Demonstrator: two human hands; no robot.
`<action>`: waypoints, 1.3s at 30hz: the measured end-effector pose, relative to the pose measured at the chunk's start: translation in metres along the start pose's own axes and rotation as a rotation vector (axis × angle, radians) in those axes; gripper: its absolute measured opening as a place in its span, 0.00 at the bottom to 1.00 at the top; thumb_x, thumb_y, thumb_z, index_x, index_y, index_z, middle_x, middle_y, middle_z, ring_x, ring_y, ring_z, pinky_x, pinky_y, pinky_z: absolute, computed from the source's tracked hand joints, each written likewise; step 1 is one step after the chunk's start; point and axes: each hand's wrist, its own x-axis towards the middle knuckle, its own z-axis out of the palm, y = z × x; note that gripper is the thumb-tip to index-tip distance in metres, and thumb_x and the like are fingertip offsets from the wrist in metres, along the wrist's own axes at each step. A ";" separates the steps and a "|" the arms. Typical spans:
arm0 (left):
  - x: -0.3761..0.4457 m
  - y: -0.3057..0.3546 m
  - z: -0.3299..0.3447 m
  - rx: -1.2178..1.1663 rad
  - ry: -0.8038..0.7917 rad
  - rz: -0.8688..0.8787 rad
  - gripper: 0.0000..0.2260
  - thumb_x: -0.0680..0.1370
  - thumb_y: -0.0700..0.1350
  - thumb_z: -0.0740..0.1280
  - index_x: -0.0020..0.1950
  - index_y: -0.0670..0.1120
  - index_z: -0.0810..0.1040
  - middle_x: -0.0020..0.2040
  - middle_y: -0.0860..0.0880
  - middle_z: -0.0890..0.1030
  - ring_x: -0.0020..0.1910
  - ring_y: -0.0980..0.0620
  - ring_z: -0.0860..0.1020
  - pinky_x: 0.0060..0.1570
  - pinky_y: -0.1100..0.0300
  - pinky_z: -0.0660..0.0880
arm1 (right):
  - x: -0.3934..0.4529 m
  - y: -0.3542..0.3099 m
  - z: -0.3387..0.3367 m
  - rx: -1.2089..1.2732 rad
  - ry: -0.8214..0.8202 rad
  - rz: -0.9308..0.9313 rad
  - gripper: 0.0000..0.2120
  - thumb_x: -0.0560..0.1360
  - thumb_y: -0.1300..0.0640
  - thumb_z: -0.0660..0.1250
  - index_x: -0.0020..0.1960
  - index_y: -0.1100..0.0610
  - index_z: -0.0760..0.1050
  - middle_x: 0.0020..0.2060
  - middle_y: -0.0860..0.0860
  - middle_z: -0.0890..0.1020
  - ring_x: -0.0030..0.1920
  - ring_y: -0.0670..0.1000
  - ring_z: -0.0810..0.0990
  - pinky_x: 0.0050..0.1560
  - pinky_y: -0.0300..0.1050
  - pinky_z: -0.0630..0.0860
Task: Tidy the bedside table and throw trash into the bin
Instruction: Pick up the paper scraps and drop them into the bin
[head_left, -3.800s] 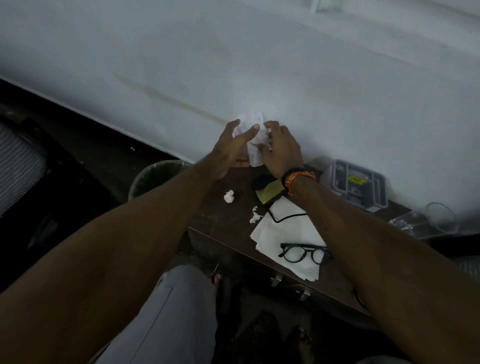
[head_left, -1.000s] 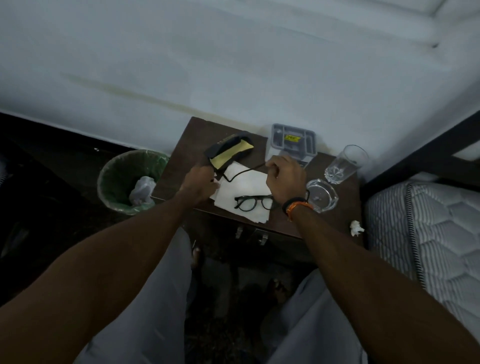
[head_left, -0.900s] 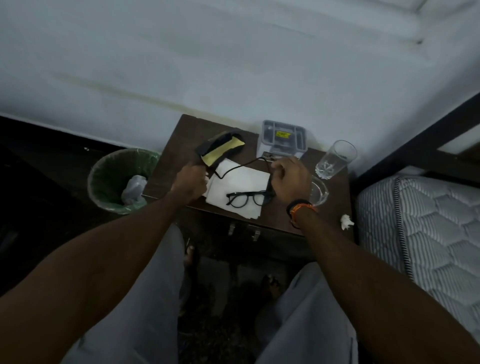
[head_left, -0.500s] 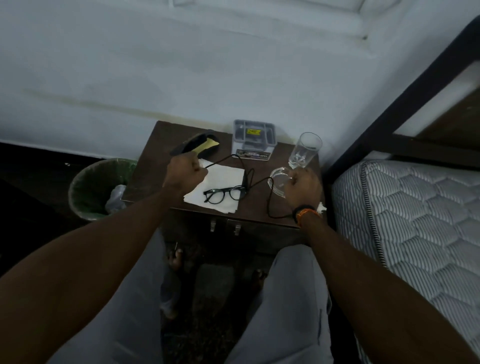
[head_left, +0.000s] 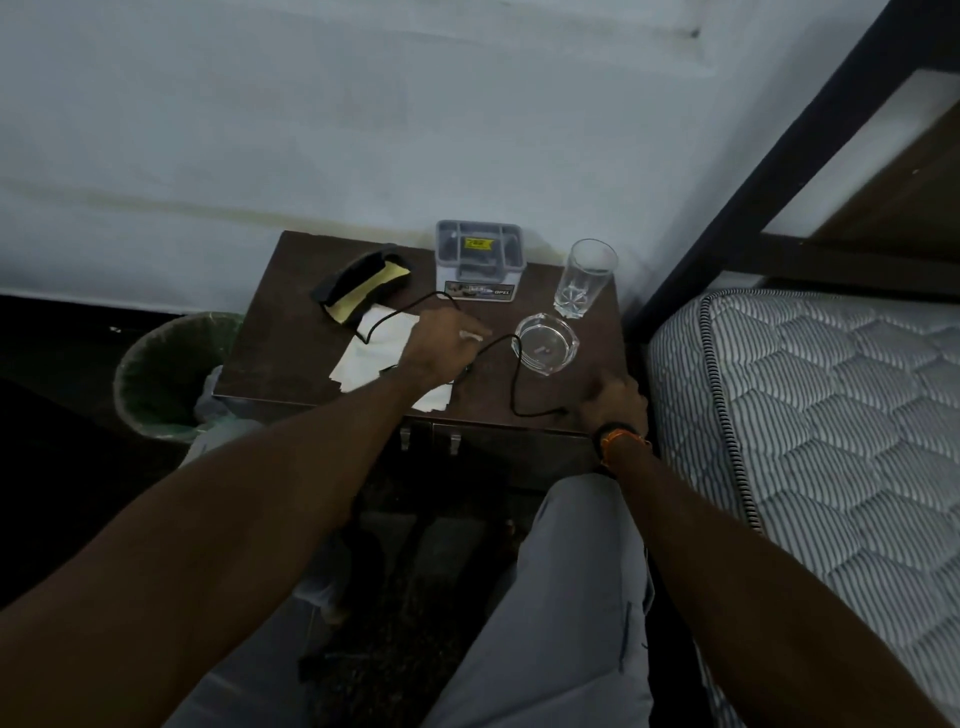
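The crumpled tissue both hands held at the wall now lies in the bin (head_left: 156, 374), and the small scraps are gone from the desk (head_left: 291, 332). The left hand (head_left: 441, 345) has moved right from the napkin's left edge and now covers the glasses, beside the cable (head_left: 511, 384). The right hand (head_left: 613, 397) has drawn back to the front right corner of the desk, over the spot where a white scrap lay.

glasses hidden under left hand (head_left: 441, 345), bin (head_left: 156, 374) contents dim
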 end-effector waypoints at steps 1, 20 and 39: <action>0.001 0.001 0.004 0.013 -0.007 0.000 0.09 0.73 0.41 0.69 0.50 0.46 0.87 0.49 0.45 0.87 0.50 0.47 0.83 0.49 0.61 0.75 | 0.001 0.003 0.002 -0.026 -0.005 -0.006 0.25 0.72 0.48 0.67 0.66 0.56 0.73 0.66 0.59 0.74 0.63 0.66 0.72 0.62 0.58 0.72; 0.011 -0.013 -0.029 -0.188 0.043 -0.149 0.07 0.74 0.39 0.66 0.44 0.41 0.83 0.40 0.45 0.84 0.44 0.45 0.84 0.47 0.46 0.82 | -0.001 -0.085 -0.033 0.241 0.269 -0.335 0.11 0.72 0.63 0.65 0.49 0.53 0.82 0.49 0.55 0.85 0.50 0.59 0.82 0.49 0.49 0.77; -0.060 -0.147 -0.190 0.007 0.295 -0.405 0.07 0.73 0.36 0.69 0.48 0.42 0.86 0.46 0.46 0.86 0.48 0.50 0.83 0.49 0.63 0.76 | -0.082 -0.332 0.048 0.146 -0.131 -0.925 0.08 0.73 0.65 0.69 0.45 0.57 0.86 0.42 0.54 0.87 0.45 0.53 0.84 0.49 0.46 0.80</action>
